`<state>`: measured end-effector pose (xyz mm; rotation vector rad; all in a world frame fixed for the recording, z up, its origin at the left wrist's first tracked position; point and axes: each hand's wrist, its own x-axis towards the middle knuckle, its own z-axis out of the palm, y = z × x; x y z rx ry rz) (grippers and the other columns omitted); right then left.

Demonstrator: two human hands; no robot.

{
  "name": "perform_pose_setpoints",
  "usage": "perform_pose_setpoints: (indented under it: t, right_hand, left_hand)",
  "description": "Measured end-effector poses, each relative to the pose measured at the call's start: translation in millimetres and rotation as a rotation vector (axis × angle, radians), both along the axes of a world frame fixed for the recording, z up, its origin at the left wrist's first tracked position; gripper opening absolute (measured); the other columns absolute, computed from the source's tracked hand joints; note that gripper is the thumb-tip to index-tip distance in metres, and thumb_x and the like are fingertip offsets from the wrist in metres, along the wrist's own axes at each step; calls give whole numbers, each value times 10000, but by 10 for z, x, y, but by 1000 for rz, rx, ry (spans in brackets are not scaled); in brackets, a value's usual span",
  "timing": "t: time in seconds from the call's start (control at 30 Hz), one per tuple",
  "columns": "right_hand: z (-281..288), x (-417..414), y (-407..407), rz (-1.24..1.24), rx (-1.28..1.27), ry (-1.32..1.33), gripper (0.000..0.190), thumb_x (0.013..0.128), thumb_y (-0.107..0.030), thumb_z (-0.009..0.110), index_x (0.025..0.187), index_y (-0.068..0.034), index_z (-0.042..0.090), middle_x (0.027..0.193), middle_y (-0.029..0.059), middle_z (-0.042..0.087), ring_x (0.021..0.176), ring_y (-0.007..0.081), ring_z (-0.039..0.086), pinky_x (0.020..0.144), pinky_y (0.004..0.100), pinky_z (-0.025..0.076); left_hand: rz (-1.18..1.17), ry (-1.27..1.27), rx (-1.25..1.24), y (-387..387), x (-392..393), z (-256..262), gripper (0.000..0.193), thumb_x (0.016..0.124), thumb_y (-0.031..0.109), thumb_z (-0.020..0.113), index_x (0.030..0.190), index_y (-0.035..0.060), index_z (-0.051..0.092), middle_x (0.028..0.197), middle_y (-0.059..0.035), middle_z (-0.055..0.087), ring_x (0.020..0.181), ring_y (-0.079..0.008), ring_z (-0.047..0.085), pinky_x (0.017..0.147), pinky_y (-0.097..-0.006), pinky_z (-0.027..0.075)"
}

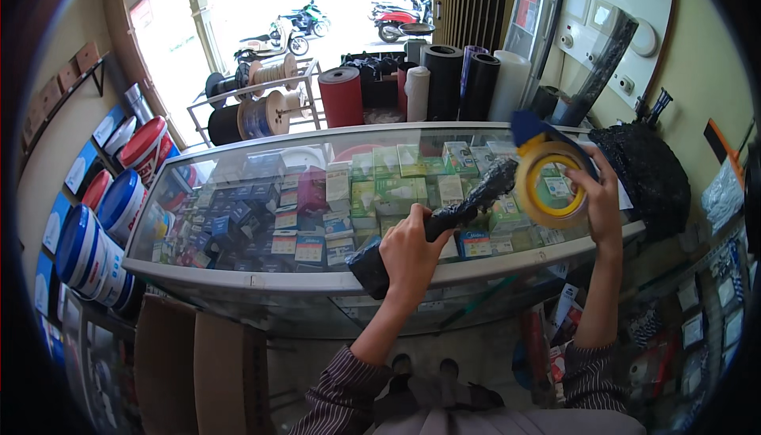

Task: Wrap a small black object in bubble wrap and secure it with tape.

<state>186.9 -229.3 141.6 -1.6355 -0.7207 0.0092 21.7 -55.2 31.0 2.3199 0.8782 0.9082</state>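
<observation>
My left hand (pixel 410 251) grips a long bundle wrapped in black plastic (pixel 443 221). The bundle slants up to the right over the glass display counter (pixel 333 280), its thick end past the near edge. Raised at the right, my right hand (pixel 599 197) holds a tape dispenser with a blue body (pixel 542 129) and a large roll of clear tape (pixel 526 200) on a yellow hub. The bundle's thinner far end meets the roll in the view; whether tape joins them I cannot tell. Below the glass lie many light bulb boxes (pixel 380 197).
Black plastic wrap (pixel 645 179) is heaped at the counter's right end. Upright sheet rolls (pixel 443 81) and a rack of cable spools (pixel 261 111) stand behind it. Paint buckets (pixel 92 257) line the left wall. An open cardboard box (pixel 220 369) is at lower left.
</observation>
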Motion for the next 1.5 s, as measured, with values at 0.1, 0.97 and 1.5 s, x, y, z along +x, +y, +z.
perform_pose_setpoints:
  t: [0.1, 0.97, 1.5]
  right_hand:
    - [109, -493, 316, -44, -233, -294, 343, 726, -63, 629, 1067, -58, 601, 885, 90, 609, 744, 138, 551, 695, 287, 461]
    - [-249, -958, 506, 0, -401, -593, 473, 646, -64, 672, 1110, -69, 579, 955, 189, 493, 844, 367, 585, 737, 414, 500]
    - [-327, -882, 298, 131, -473, -583, 519, 716, -164, 718, 1191, -118, 513, 907, 208, 513, 735, 391, 602, 655, 432, 508]
  left_hand:
    - [18, -49, 13, -42, -20, -8, 410, 697, 292, 766, 958, 69, 542, 803, -100, 664, 799, -285, 646, 684, -383, 479]
    - [-60, -242, 86, 62, 4, -172, 384, 683, 230, 761, 989, 43, 621, 1011, -62, 620, 843, -261, 631, 747, -365, 469]
    - [-335, -137, 23, 249, 48, -143, 303, 774, 155, 691, 968, -26, 544, 851, -185, 623, 775, -374, 617, 637, -444, 495]
